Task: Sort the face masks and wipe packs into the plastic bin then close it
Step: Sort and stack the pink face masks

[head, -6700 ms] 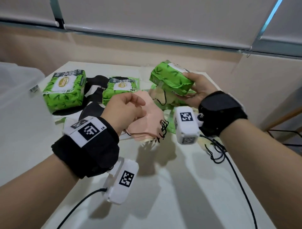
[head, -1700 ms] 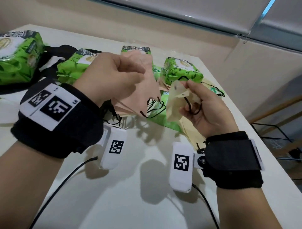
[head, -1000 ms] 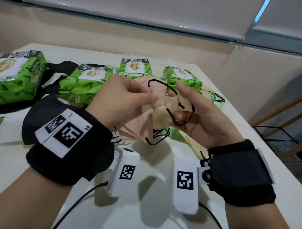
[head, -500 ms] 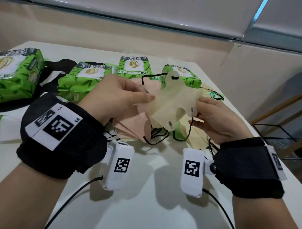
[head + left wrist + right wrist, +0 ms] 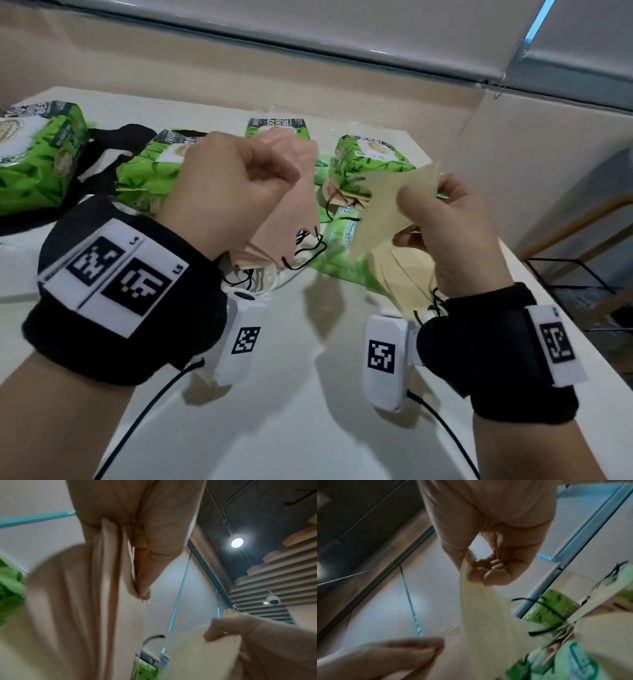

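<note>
My left hand is fisted around a bunch of pink face masks whose black ear loops hang below it. In the left wrist view the pink masks fall from my curled fingers. My right hand pinches one cream mask between thumb and fingers, a little right of the pink bunch. The right wrist view shows the cream mask held at my fingertips. Several green wipe packs lie on the white table behind my hands. The plastic bin is out of view.
More cream masks lie in a pile under my right hand, over a flat green pack. Black masks lie between the wipe packs at the left. The table's right edge runs close to my right wrist.
My hands have pulled apart. The right hand has drawn the cream mask off to the right, while the left fist has lifted with the pink bunch.
</note>
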`<state>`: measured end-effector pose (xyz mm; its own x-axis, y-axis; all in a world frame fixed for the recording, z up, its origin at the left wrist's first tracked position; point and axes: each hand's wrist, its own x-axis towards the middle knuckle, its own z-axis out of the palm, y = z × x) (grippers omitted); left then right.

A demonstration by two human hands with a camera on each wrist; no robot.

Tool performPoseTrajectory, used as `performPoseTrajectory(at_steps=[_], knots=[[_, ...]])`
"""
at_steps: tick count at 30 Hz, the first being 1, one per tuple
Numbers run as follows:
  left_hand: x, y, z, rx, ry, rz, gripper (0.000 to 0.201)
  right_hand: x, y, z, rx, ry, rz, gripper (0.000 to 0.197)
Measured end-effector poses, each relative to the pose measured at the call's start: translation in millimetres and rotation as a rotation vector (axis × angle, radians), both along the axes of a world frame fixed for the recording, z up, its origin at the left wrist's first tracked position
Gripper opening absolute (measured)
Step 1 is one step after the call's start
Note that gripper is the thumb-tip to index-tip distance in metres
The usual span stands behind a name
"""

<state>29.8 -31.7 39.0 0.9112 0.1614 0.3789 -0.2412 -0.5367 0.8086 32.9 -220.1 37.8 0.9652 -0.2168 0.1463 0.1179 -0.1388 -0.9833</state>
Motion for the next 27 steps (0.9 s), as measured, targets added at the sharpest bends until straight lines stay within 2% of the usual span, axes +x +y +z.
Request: performPoseTrajectory(at_steps=[1,2,4,6,8,11,15,17,19,20,23,26,27], knots=[[-3,-4,0,-0.008,0.01,-0.083,0.007,-2,5,0,0.015,0.032,0.062,0.008],[-6,-8,0,-0.01,0.026,-0.181,0.009,-3,10,-2,0.042,0.07,0.133,0.013],[-12,-14,1,-0.011,0.084,-0.387,0.029,-5,16,-4,0.12,0.139,0.272,0.019],[-14,-19,0,-0.036,0.143,-0.495,0.039,-5,19,-2,0.189,0.199,0.365,0.02],[-11,-20,-6,-0.088,0.156,-0.458,0.035,-5,19,0,0.241,0.246,0.409,0.024],[-3,-16,-14,-0.162,0.13,-0.297,0.019,-4,14,2,0.255,0.274,0.413,0.031],[1,-8,-15,-0.291,0.243,-0.247,0.02,3,2,-3,0.093,0.138,0.137,0.017],[-2,-9,-12,-0.291,0.281,-0.275,0.015,7,-3,-10,-0.037,0.104,0.081,0.015],[-4,-10,-10,-0.27,0.302,-0.321,0.005,8,-2,-14,-0.139,0.144,0.16,0.019],[-4,-9,-10,-0.26,0.303,-0.341,0.007,7,-1,-15,-0.163,0.177,0.229,0.022],[-3,-8,-10,-0.255,0.297,-0.364,0.009,1,4,-15,-0.113,0.226,0.413,0.035],[-2,-9,-12,-0.269,0.283,-0.369,0.011,0,5,-12,-0.097,0.207,0.494,0.064],[-1,-9,-13,-0.269,0.28,-0.381,0.012,1,5,-11,-0.104,0.205,0.495,0.067]])
